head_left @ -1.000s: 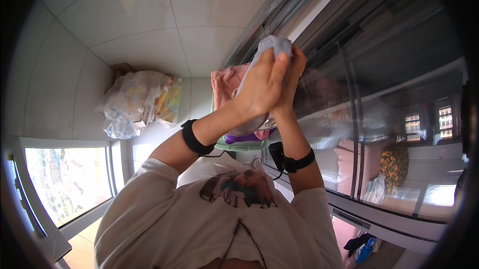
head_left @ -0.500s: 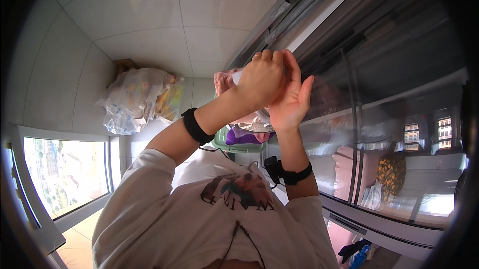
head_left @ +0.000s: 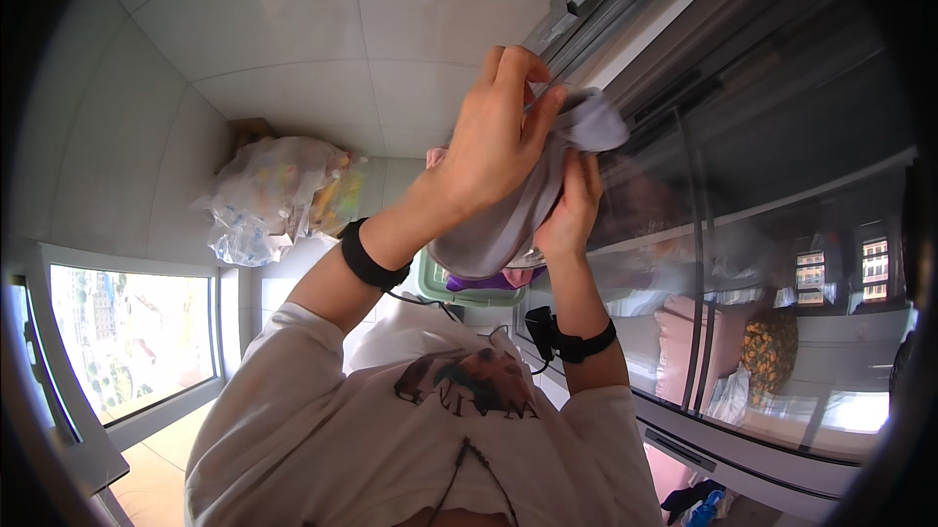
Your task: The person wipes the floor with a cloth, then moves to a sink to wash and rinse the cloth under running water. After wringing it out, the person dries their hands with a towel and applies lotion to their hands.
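Tiles, large and pale, make up the wall (head_left: 283, 34) on the left and at the far end of a narrow room. A bright window (head_left: 132, 341) stands open to daylight at the lower left, and a bulging clear plastic bag (head_left: 278, 190) with mixed contents sits against the wall above it. Along the right run grey metal rails (head_left: 586, 4) and a dark glass panel (head_left: 782, 136); in the glass show a pink cushion-like shape (head_left: 684, 346) and a dark item with an orange pattern (head_left: 769, 351), though whether reflected or behind it I cannot tell.

In the middle, a light green tub (head_left: 435, 278) holds purple cloth (head_left: 489, 281), with a bit of pink cloth (head_left: 436, 156) showing just beside the left wrist. In front of the tub, a grey cloth (head_left: 503, 219) hangs between the two hands, its upper end folded over toward the glass. The right hand (head_left: 575, 200) grips the cloth's right edge, fingers pointing up just under the fold. The left hand (head_left: 498, 131) lies across its upper left side, fingers bent and thumb against the cloth near the top; whether it pinches the fabric I cannot tell.
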`<state>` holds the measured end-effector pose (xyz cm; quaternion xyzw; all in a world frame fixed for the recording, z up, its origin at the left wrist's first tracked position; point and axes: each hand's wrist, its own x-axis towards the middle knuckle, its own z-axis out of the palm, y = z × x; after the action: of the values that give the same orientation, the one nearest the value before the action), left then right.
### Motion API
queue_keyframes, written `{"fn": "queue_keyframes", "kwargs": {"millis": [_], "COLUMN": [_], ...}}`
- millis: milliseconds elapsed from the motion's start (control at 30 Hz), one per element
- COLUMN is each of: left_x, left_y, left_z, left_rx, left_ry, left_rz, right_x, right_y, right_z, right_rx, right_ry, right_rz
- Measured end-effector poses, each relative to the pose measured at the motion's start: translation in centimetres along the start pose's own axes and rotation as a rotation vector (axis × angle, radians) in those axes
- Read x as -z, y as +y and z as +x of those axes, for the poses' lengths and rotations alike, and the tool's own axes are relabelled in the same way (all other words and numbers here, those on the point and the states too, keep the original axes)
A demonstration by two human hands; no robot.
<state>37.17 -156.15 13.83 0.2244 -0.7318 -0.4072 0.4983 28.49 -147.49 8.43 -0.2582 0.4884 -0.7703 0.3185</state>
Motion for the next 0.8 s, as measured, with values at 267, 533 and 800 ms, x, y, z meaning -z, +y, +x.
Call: {"fn": "queue_keyframes", "kwargs": {"millis": [267,533,800], "left_x": [1.4,1.9,4.7], "left_y": [-6.4,-5.5,-4.5], "left_z": [-4.8,-4.1,-5.0], "left_rx": [-0.313,-0.007,-0.145], "left_ry": [-0.441,-1.049,-0.641], "left_rz": [0.76,1.133,0.84], "right_x": [-3.0,-3.8,1.6], "right_y": [0.8,4.8,7.8], "right_z": [-2.9,-0.2,3.8], "right_rx": [0.672,0.139,0.178], "right_ry": [-0.444,-0.291,-0.002], "right_rz": [-0.701,-0.257,-0.515]}}
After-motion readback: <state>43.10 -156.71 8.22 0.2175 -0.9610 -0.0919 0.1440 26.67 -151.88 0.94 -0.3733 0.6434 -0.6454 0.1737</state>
